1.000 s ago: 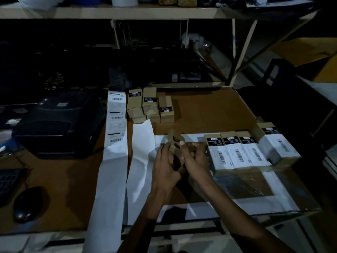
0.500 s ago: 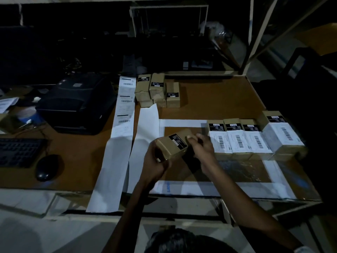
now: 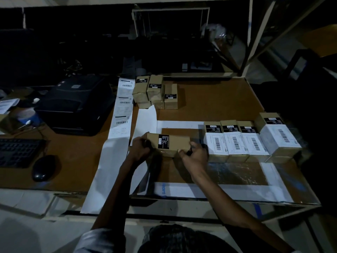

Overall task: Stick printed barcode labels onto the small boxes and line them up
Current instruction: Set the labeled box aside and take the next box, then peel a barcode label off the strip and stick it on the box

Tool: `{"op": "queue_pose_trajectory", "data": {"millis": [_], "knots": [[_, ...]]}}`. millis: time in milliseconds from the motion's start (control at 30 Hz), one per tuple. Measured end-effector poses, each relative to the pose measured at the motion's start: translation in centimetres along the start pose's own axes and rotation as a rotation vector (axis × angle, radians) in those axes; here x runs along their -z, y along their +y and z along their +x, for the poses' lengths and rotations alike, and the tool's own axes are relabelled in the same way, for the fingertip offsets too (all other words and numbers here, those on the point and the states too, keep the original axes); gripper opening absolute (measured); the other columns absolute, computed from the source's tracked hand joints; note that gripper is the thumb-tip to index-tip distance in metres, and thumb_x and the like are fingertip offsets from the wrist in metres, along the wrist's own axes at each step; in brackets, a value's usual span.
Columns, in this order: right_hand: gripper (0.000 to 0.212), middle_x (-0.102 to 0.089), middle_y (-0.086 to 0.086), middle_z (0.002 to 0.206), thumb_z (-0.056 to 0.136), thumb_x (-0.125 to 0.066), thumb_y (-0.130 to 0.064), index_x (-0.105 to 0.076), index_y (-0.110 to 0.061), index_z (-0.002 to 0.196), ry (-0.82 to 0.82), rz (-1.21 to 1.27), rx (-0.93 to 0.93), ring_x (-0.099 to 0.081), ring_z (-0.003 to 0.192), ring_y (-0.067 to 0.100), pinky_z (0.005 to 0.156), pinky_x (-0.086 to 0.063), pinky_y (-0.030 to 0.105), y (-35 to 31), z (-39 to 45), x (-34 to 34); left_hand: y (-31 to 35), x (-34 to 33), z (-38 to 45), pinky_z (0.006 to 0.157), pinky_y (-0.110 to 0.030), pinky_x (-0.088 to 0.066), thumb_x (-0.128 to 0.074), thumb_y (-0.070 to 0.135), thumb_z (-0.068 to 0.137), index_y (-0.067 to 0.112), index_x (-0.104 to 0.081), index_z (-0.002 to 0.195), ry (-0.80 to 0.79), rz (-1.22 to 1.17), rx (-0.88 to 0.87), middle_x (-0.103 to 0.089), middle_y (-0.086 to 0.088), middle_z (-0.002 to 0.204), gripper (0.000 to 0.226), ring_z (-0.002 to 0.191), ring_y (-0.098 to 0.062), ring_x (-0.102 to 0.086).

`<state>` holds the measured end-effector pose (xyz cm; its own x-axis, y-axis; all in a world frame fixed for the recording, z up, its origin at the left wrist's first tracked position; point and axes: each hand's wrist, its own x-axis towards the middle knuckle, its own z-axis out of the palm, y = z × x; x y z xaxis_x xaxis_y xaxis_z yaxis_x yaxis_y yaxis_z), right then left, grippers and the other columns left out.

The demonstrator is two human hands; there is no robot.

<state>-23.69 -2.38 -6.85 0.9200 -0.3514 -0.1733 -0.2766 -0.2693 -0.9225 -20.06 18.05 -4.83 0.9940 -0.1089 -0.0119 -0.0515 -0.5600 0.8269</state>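
The left hand [image 3: 140,147] is covering the left end of the small brown cardboard box with a black sticker [image 3: 168,145], and the right hand [image 3: 196,156] is hiding its near right corner. The sticker's print is reading too small to make out. The flat black keyboard [image 3: 19,152] is running off the left edge. The shelving beyond the brown wooden worktop [image 3: 209,99] is sinking into darkness.

Both bare forearms reaching forward, left hand [image 3: 140,147] curled around one end of a small box [image 3: 168,145], right hand [image 3: 196,157] gripping the opposite end, fingers bent
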Motion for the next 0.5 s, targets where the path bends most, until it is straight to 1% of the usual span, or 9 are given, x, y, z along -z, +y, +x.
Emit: {"op": "queue_pose_trajectory", "data": {"millis": [67,100,200,267,300,367,400,467,500], "knots": [[0.054,-0.065,0.005,0.123,0.087,-0.077,-0.022,-0.056,-0.015,0.136,-0.018,-0.028,0.000,-0.061,0.104,0.016,0.089,-0.051,0.031,0.0,0.3,-0.2,-0.3,0.1,0.2,0.088,-0.037,-0.058,-0.067,0.007,0.089,0.007,-0.069,0.098,-0.034,0.093,0.049,-0.072,-0.011,0.100,0.009,0.098,-0.026,-0.069],[0.053,-0.065,0.004,0.124,0.087,-0.077,-0.022,-0.056,-0.017,0.136,-0.021,-0.042,0.002,-0.061,0.106,0.015,0.089,-0.051,0.031,-0.1,0.4,-0.2,-0.5,0.1,0.4,0.090,-0.041,-0.057,-0.068,0.012,0.089,0.007,-0.068,0.100,-0.045,0.092,0.054,-0.071,-0.010,0.100,0.012,0.099,-0.028,-0.068],[0.050,-0.064,0.001,0.124,0.089,-0.075,-0.021,-0.055,-0.019,0.135,-0.020,-0.070,0.007,-0.059,0.106,0.012,0.085,-0.049,0.028,-0.1,0.5,-0.3,-0.4,0.0,0.3,0.091,-0.042,-0.056,-0.069,0.037,0.079,0.007,-0.064,0.111,-0.061,0.105,0.052,-0.070,-0.009,0.106,0.045,0.101,-0.024,-0.066],[0.047,-0.062,0.000,0.124,0.090,-0.073,-0.024,-0.055,-0.023,0.134,-0.005,-0.141,0.014,-0.060,0.108,0.015,0.079,-0.047,0.028,-0.3,0.5,-0.3,0.0,-0.2,0.4,0.092,-0.045,-0.056,-0.074,0.024,0.085,0.004,-0.058,0.121,-0.058,0.093,0.034,-0.068,-0.013,0.115,0.045,0.105,-0.022,-0.064],[0.046,-0.060,0.000,0.124,0.090,-0.073,-0.026,-0.055,-0.026,0.133,0.014,-0.197,0.018,-0.059,0.106,0.016,0.076,-0.045,0.029,-0.6,0.4,-0.3,0.4,-0.5,0.5,0.090,-0.041,-0.057,-0.070,0.015,0.091,0.002,-0.055,0.128,-0.047,0.086,0.022,-0.065,-0.015,0.122,0.042,0.110,-0.023,-0.062],[0.045,-0.054,0.002,0.128,0.089,-0.072,-0.031,-0.055,-0.030,0.131,0.087,-0.312,0.051,-0.057,0.104,0.018,0.074,-0.042,0.028,-1.3,0.1,-0.4,0.9,-0.8,0.9,0.075,-0.020,-0.057,-0.050,0.009,0.103,-0.001,-0.043,0.143,-0.012,0.091,0.058,-0.052,-0.019,0.141,0.042,0.129,-0.031,-0.052],[0.045,-0.050,0.004,0.130,0.089,-0.072,-0.032,-0.055,-0.030,0.130,0.122,-0.360,0.079,-0.057,0.105,0.021,0.073,-0.041,0.028,-1.7,-0.1,-0.5,0.8,-0.6,0.9,0.071,-0.015,-0.054,-0.047,0.009,0.104,0.000,-0.036,0.148,-0.012,0.065,0.105,-0.045,-0.018,0.148,0.046,0.137,-0.033,-0.045],[0.045,-0.046,0.005,0.134,0.089,-0.071,-0.030,-0.056,-0.028,0.131,0.164,-0.400,0.159,-0.056,0.110,0.024,0.075,-0.041,0.029,-2.8,-0.4,-1.0,-1.4,0.1,1.3,0.088,-0.020,-0.048,-0.064,0.005,0.093,0.007,-0.028,0.154,-0.016,-0.018,0.100,-0.038,-0.012,0.156,0.071,0.142,-0.029,-0.040],[0.043,-0.046,0.005,0.135,0.090,-0.071,-0.026,-0.058,-0.025,0.130,0.162,-0.380,0.202,-0.056,0.112,0.024,0.077,-0.041,0.028,-3.5,-0.4,-1.4,-2.3,0.6,1.5,0.093,-0.025,-0.045,-0.069,-0.001,0.086,0.011,-0.028,0.155,-0.010,0.013,0.068,-0.037,-0.009,0.156,0.081,0.140,-0.026,-0.041]]}}
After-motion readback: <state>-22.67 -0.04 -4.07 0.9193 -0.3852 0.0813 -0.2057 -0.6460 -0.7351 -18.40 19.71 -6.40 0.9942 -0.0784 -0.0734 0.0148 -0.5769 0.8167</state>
